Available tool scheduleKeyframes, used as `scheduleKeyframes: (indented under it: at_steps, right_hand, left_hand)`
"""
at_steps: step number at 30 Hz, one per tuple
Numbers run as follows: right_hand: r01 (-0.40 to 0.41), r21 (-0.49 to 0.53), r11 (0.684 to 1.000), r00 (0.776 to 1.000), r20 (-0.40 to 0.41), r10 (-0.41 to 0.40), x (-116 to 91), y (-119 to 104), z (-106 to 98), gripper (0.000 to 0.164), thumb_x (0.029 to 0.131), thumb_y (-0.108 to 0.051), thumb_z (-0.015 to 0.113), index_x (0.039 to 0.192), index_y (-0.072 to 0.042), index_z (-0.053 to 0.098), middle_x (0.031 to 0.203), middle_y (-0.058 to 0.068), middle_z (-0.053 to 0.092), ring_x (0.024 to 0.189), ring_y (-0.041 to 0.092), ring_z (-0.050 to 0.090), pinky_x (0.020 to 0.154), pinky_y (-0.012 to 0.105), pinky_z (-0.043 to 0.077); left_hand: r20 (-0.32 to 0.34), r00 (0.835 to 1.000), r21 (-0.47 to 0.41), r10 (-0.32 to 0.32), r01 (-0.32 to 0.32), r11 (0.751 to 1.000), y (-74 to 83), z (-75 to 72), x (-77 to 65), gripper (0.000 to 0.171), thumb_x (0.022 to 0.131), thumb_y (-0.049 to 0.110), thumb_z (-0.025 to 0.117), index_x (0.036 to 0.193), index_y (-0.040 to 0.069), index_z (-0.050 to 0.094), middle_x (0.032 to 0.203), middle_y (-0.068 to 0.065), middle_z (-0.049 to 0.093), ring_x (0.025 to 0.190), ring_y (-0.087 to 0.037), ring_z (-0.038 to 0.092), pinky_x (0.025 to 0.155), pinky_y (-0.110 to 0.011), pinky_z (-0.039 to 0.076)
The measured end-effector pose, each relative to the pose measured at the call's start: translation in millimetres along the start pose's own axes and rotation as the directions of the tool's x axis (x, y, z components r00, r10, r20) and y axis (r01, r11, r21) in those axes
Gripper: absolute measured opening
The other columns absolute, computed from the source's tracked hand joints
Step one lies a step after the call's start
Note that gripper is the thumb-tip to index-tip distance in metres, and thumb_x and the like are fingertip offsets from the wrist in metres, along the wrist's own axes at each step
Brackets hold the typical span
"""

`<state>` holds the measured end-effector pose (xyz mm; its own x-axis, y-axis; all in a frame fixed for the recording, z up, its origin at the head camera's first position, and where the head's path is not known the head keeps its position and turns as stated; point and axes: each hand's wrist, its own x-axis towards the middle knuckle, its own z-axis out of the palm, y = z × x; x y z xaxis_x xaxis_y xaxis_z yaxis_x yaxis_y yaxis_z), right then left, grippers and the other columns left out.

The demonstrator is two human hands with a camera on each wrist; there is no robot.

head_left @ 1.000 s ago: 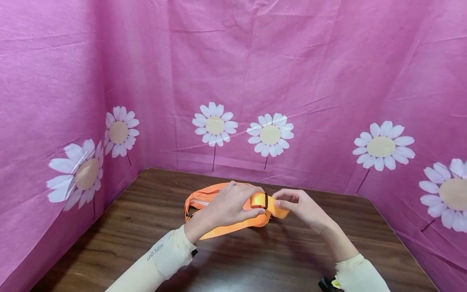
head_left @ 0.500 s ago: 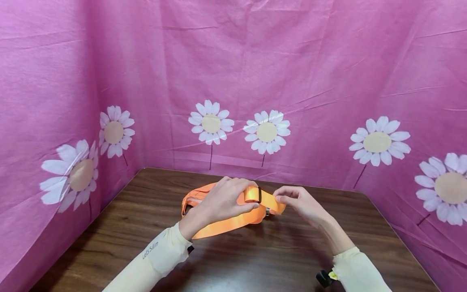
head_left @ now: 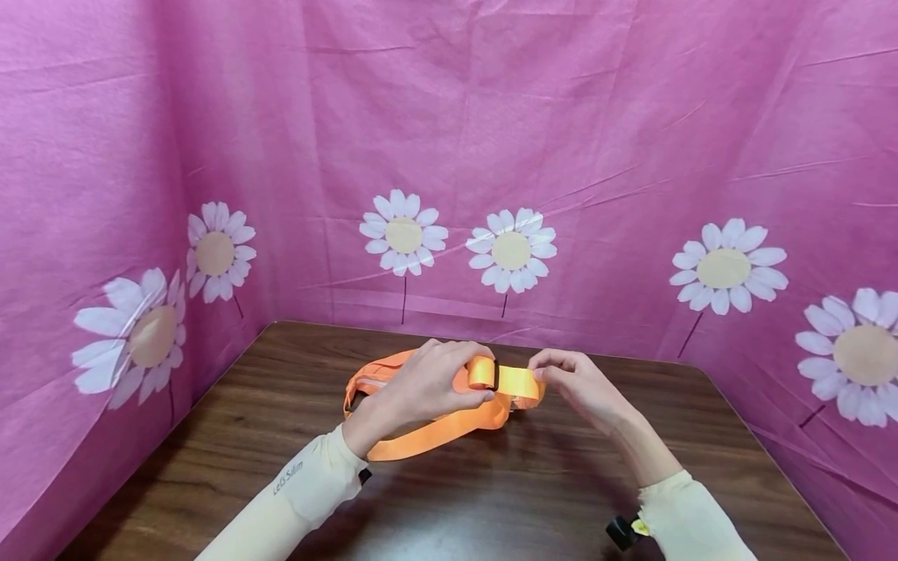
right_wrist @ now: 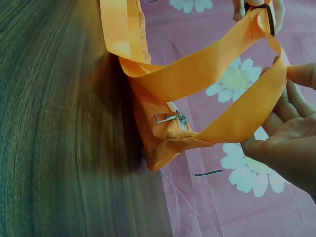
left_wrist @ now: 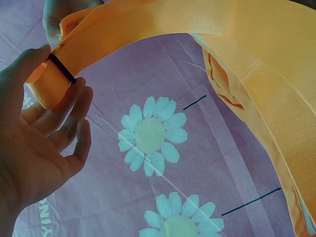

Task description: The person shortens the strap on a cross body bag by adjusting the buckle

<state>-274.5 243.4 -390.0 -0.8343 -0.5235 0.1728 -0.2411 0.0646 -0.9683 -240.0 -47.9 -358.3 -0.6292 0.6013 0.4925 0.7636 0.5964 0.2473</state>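
Note:
An orange waist bag point(head_left: 382, 368) rests on the table, partly hidden behind my left hand point(head_left: 421, 382). Thumb and fingers of that hand pinch the orange strap beside its black slider buckle point(left_wrist: 62, 69), where the webbing folds into a small loop. To the right, my right hand point(head_left: 578, 386) pinches the edge of the strap point(right_wrist: 247, 111) between thumb and fingers. From there the webbing curves down to the bag's end, near a metal zipper pull point(right_wrist: 168, 117). Another length of strap point(head_left: 435, 436) hangs in a curve on the near side.
The dark wood-grain table point(head_left: 533, 499) reaches back to a pink cloth point(head_left: 575, 117) printed with white daisies, which encloses the back and both sides. A black wrist-camera mount point(head_left: 620, 533) sits at the right sleeve.
The slider and both hands have shifted slightly left and up in the head view, which itself moved a little. The strap between the hands, drooping at the right before, now runs more level.

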Motion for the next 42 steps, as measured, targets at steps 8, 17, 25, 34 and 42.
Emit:
scheduleKeyframes:
  at_steps: [8, 17, 25, 34, 42]
  right_hand:
    - [0.025, 0.101, 0.995, 1.0, -0.005, -0.024, 1, -2, 3, 0.016, 0.102, -0.008, 0.059, 0.11, 0.004, 0.064, 0.097, 0.011, 0.066, 0.092, 0.023, 0.063, 0.091, 0.035, 0.049]
    - [-0.01, 0.046, 0.999, 1.0, -0.013, 0.011, 2, -2, 6, 0.022, 0.101, -0.014, 0.065, 0.114, 0.004, 0.067, 0.095, 0.011, 0.07, 0.088, 0.021, 0.066, 0.081, 0.036, 0.054]
    - [-0.009, -0.064, 0.998, 1.0, -0.006, 0.009, 2, -7, 17, 0.023, 0.097, -0.019, 0.072, 0.112, -0.002, 0.072, 0.088, 0.018, 0.071, 0.076, 0.026, 0.069, 0.074, 0.04, 0.055]
    - [-0.024, -0.122, 0.992, 0.999, -0.024, 0.021, 1, -11, 17, 0.024, 0.098, -0.025, 0.072, 0.114, -0.007, 0.073, 0.092, 0.02, 0.071, 0.081, 0.034, 0.069, 0.08, 0.044, 0.055]
    - [0.018, -0.233, 0.972, 1.0, -0.01, -0.02, 2, 6, 1, 0.021, 0.1, -0.021, 0.068, 0.115, -0.008, 0.073, 0.107, 0.012, 0.072, 0.093, 0.028, 0.067, 0.092, 0.048, 0.049]
  left_hand:
    - [-0.006, 1.0, -0.042, 0.006, -0.006, 0.999, 2.0, 1.3, 0.1, 0.044, 0.085, 0.043, 0.077, 0.121, 0.021, 0.063, 0.099, 0.015, 0.063, 0.077, -0.006, 0.053, 0.071, -0.028, 0.044]
    - [-0.058, 0.998, -0.06, -0.006, 0.003, 0.998, 4.6, 5.8, 0.0, 0.044, 0.089, 0.045, 0.076, 0.122, 0.021, 0.061, 0.101, 0.014, 0.063, 0.079, -0.009, 0.053, 0.073, -0.029, 0.043]
    - [0.003, 1.0, -0.049, 0.0, 0.0, 0.999, 8.3, 8.6, 0.1, 0.049, 0.089, 0.05, 0.076, 0.124, 0.02, 0.062, 0.107, 0.01, 0.066, 0.085, -0.006, 0.055, 0.083, -0.033, 0.044]
    - [0.008, 1.0, -0.042, 0.014, -0.014, 0.999, 10.3, 8.7, 1.3, 0.047, 0.092, 0.048, 0.075, 0.124, 0.017, 0.06, 0.104, 0.01, 0.065, 0.085, -0.007, 0.054, 0.085, -0.034, 0.043]
    - [-0.027, 1.0, -0.01, 0.004, -0.004, 1.0, 5.7, 3.9, 0.2, 0.042, 0.094, 0.046, 0.072, 0.122, 0.018, 0.059, 0.102, 0.011, 0.062, 0.088, -0.006, 0.055, 0.09, -0.034, 0.041]
